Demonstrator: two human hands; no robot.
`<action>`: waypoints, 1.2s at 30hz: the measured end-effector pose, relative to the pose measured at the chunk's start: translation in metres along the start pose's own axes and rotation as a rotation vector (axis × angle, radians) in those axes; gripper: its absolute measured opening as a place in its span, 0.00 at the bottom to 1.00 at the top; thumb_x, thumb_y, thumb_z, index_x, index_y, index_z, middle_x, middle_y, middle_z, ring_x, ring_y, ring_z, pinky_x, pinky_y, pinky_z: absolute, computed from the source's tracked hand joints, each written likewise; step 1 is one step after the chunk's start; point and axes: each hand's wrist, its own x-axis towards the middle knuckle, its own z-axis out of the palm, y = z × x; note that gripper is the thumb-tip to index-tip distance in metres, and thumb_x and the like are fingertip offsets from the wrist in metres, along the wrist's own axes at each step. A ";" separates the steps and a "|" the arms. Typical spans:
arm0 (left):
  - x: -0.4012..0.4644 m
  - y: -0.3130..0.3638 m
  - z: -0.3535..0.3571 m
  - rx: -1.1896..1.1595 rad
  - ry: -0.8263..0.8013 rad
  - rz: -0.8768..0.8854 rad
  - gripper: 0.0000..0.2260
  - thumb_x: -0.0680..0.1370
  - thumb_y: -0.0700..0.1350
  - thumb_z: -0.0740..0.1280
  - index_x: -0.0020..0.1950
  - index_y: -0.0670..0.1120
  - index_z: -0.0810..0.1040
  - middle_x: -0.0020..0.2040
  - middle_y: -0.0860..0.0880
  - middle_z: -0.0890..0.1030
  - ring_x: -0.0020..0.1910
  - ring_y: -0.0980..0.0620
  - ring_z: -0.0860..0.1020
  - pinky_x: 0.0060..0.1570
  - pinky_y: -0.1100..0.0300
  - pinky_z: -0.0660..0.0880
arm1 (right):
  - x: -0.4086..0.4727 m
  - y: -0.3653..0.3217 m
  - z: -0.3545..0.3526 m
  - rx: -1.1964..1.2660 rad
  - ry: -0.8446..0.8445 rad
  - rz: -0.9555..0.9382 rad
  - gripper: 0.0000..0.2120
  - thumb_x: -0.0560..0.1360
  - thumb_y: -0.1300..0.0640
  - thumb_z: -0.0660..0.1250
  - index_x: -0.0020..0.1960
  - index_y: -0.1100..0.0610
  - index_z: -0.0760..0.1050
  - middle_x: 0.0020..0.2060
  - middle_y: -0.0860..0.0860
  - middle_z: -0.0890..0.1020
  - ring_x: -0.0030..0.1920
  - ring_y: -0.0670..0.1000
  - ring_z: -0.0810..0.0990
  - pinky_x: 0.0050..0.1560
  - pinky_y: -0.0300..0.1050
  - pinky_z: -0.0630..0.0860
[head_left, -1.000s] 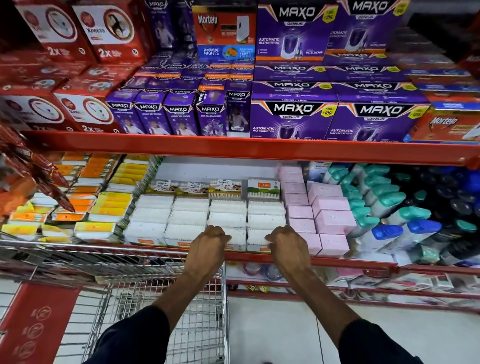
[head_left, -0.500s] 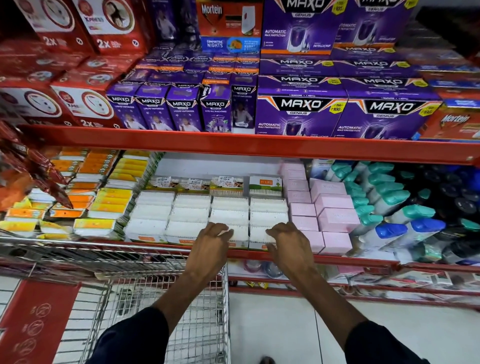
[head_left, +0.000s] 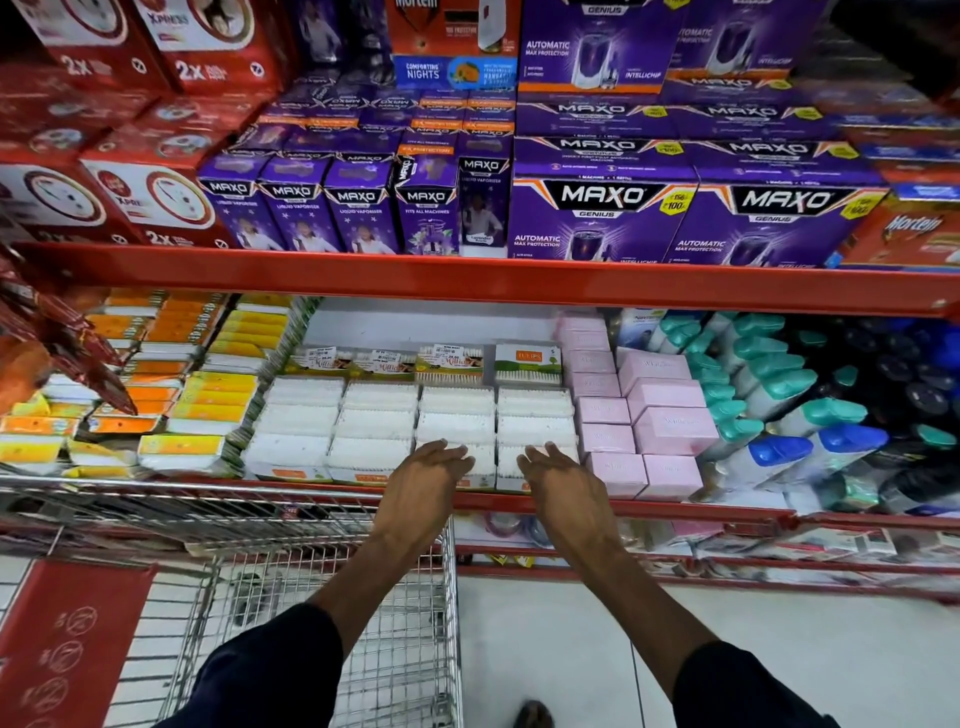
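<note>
Rows of clear cotton-swab packs (head_left: 379, 418) fill the middle of the lower red shelf (head_left: 675, 509). My left hand (head_left: 428, 475) reaches over the shelf's front edge with fingers straight, its tips on a front pack (head_left: 480, 460). My right hand (head_left: 563, 475) lies beside it, fingers straight too, tips at the neighbouring front pack (head_left: 506, 462). Neither hand grips anything.
A wire shopping cart (head_left: 405, 639) stands below my left arm. Pink boxes (head_left: 670, 428) and teal-capped bottles (head_left: 826, 413) sit right of the swabs, yellow and orange packs (head_left: 202, 402) to the left. Purple Maxo boxes (head_left: 602, 218) line the shelf above.
Both hands went from curled at the shelf's front edge to fingers stretched forward onto the front swab packs. The view moved closer to the shelf.
</note>
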 end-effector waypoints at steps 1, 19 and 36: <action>0.000 -0.001 0.001 -0.011 0.002 -0.001 0.20 0.71 0.31 0.71 0.60 0.47 0.83 0.60 0.48 0.83 0.64 0.45 0.78 0.62 0.51 0.76 | 0.000 -0.001 0.000 0.006 0.002 0.004 0.24 0.73 0.72 0.64 0.65 0.53 0.74 0.68 0.50 0.75 0.71 0.54 0.70 0.65 0.58 0.73; -0.002 -0.004 0.008 -0.021 0.028 0.038 0.19 0.71 0.32 0.73 0.60 0.45 0.82 0.61 0.47 0.83 0.64 0.44 0.78 0.65 0.47 0.74 | -0.001 -0.004 0.000 -0.030 0.011 0.026 0.19 0.73 0.68 0.66 0.62 0.55 0.77 0.65 0.50 0.79 0.68 0.54 0.74 0.62 0.55 0.76; -0.073 -0.132 -0.030 -0.012 0.099 -0.230 0.21 0.80 0.48 0.55 0.72 0.43 0.71 0.73 0.38 0.70 0.74 0.35 0.65 0.71 0.37 0.61 | 0.032 -0.153 0.052 0.074 0.014 -0.340 0.29 0.73 0.64 0.68 0.72 0.61 0.65 0.72 0.56 0.70 0.73 0.56 0.65 0.73 0.54 0.61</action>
